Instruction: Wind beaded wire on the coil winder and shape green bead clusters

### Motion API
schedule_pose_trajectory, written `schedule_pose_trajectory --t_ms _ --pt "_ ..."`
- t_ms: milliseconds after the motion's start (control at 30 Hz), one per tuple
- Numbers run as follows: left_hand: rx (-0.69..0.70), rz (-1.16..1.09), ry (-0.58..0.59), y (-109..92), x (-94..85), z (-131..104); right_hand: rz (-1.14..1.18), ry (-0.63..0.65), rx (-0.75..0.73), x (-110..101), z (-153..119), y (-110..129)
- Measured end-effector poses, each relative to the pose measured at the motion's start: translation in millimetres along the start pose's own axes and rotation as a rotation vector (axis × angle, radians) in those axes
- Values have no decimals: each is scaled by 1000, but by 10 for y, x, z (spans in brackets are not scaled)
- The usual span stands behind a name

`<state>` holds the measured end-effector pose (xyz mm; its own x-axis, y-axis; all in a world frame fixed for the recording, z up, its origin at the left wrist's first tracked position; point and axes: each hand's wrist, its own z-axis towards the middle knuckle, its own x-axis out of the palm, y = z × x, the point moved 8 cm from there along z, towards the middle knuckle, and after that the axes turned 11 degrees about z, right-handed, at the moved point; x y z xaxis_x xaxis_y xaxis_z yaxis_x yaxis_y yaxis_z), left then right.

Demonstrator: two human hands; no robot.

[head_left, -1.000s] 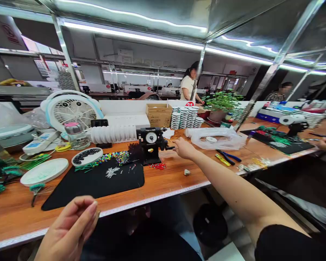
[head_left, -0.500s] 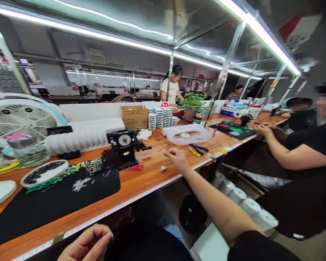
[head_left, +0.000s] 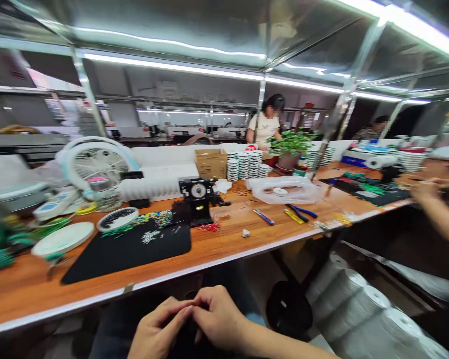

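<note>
My left hand point(head_left: 160, 326) and my right hand point(head_left: 221, 318) meet in front of the table's edge, low in the view. Their thumbs and forefingers are pinched together, tip to tip. Whatever lies between the fingertips is too small or hidden to make out. On the wooden table point(head_left: 224, 244) above them sits a small white lump point(head_left: 246, 233). A slim purple-handled tool point(head_left: 264, 217) lies behind it, beside yellow-and-blue pliers point(head_left: 299, 213). To the left, a black mat point(head_left: 134, 259) carries a little pile of silvery-white pieces point(head_left: 149, 237).
A black hand-cranked device with a dial point(head_left: 199, 197) stands behind the mat, near red bits point(head_left: 209, 227). A white dish of black pieces point(head_left: 117, 219), a fan point(head_left: 97, 164), stacked spools point(head_left: 243, 167) and a plastic bag point(head_left: 284, 189) line the table. A co-worker's arm point(head_left: 441, 209) reaches in at right.
My right hand has come back from the tabletop, down to my left hand, and their fingertips now meet. The view has swung left, and the purple-handled tool now shows on the table.
</note>
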<state>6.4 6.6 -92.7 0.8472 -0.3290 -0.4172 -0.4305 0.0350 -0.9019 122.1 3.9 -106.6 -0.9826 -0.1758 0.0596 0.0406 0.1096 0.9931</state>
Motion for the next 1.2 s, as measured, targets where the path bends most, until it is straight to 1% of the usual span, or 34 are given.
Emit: schedule_pose_trajectory --t_ms 67,133,200,267,333,400,467,567,700,833,900,933,1000,1033,1100,1133,1200 --pt "44 34 -14 -62 -23 -38 9 34 -4 57 -20 28" --pt "55 2 -38 -70 -64 -54 -3 74 -14 113 -49 52" --pt "33 -130 -102 -29 -168 -57 -97 120 -96 145 -81 114" --pt "6 -328 -197 26 -327 -56 -248 173 -207 160 -117 177" --pt "8 -491 -286 53 -495 -52 -379 220 -277 154 -147 196" --pt "23 -562 -328 45 -623 -39 -446 254 -275 129 -161 163" --pt "35 -603 -339 27 -697 -20 -482 266 -252 93 -168 122" --pt "43 -662 -350 19 -742 8 -529 264 -233 40 -178 74" --pt "49 -688 -395 27 -813 33 -582 280 -225 -54 -191 -12" --pt "61 -693 -426 -7 -904 50 -648 295 -183 -237 -210 -137" --pt "60 -685 -418 -46 -897 50 -663 305 -112 -329 -225 -159" --pt "57 -678 -402 -72 -868 50 -654 315 -83 -350 -234 -129" --pt "58 -620 -338 -144 -752 45 -572 318 -86 -324 -239 49" --pt "67 -545 -295 -191 -674 38 -486 313 -108 -275 -230 177" --pt "107 -322 -234 -285 -518 4 -224 324 -129 -107 -186 397" --pt "127 -211 -224 -314 -453 -22 -69 358 -97 14 -155 442" --pt "141 -75 -240 -312 -377 -81 196 440 29 280 -92 389"
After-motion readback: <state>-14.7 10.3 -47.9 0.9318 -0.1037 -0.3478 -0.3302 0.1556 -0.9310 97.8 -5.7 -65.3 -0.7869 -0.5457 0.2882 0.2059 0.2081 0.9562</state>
